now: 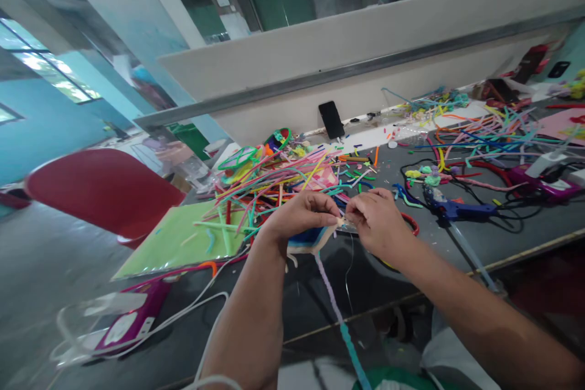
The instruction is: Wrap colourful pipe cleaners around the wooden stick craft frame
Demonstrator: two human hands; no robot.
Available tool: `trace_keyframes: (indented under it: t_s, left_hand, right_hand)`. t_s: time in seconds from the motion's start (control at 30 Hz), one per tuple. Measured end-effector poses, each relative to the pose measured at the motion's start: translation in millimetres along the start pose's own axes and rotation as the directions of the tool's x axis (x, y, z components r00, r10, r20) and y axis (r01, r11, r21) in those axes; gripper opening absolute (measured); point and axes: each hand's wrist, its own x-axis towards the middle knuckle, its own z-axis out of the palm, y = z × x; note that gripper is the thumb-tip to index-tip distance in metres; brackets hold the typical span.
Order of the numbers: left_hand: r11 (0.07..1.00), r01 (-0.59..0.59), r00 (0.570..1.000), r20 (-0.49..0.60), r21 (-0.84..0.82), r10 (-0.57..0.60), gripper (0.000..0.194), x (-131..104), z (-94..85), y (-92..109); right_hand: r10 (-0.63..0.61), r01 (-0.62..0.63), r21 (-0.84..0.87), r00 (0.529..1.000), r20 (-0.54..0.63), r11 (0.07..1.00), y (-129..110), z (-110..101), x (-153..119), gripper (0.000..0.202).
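Over the near edge of the dark table, my left hand (304, 214) pinches a small cream fuzzy end between thumb and fingers. That end seems to belong to a blue piece with a cream border (305, 242), partly hidden beneath the hand. Close on its right, my right hand (379, 222) has its fingers closed at the same cream end; what exactly they grip is hidden. A fuzzy pipe cleaner strand, lilac then teal (329, 286), runs from below the blue piece toward my lap. Beside it dangles a thin clear thread (348, 277).
A heap of coloured pipe cleaners (274, 180) lies behind my hands, near a green sheet (178, 237). At right are a blue glue gun (461, 210), black cables and a purple power strip (525, 186). A phone (331, 120) leans on the partition. A red chair (105, 189) stands left.
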Motion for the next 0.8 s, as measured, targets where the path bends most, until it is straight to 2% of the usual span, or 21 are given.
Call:
trace_keyframes:
  t_s: [0.2,0.3,0.4,0.57,0.67,0.73,0.8]
  left_hand:
    - [0.988,-0.102,0.995,0.006,0.118,0.102,0.024,0,2.4,4]
    - [0.977,-0.114,0.993,-0.004,0.178,0.117,0.025,0,4.8,5]
    - [0.974,-0.109,0.993,-0.022,0.2,0.116,0.025,2,7.2,5]
    - [0.972,-0.128,0.989,-0.054,0.195,0.14,0.025,4,9.4,3]
    - [0.975,-0.131,0.988,-0.059,0.177,0.143,0.023,4,8.5,3]
    - [0.977,-0.133,0.987,-0.072,0.167,0.147,0.023,4,6.9,2]
    - [0.975,-0.137,0.985,-0.083,0.175,0.153,0.022,3,4.8,1]
  right_hand:
    - [0.107,-0.111,0.175,0.994,0.028,0.978,6,-1,-2,0.011]
    - [0.11,-0.107,0.186,0.994,-0.006,0.977,7,-4,-2,0.009]
    - [0.157,-0.164,0.244,0.986,0.048,0.956,7,-5,-2,0.009]
    - [0.297,-0.344,0.368,0.938,0.179,0.864,8,-4,-2,0.01]
    - [0.352,-0.442,0.473,0.896,0.271,0.762,10,0,0,0.012]
    - [0.37,-0.472,0.517,0.881,0.293,0.714,11,3,3,0.014]
    - [0.383,-0.478,0.522,0.879,0.286,0.707,13,5,7,0.015]
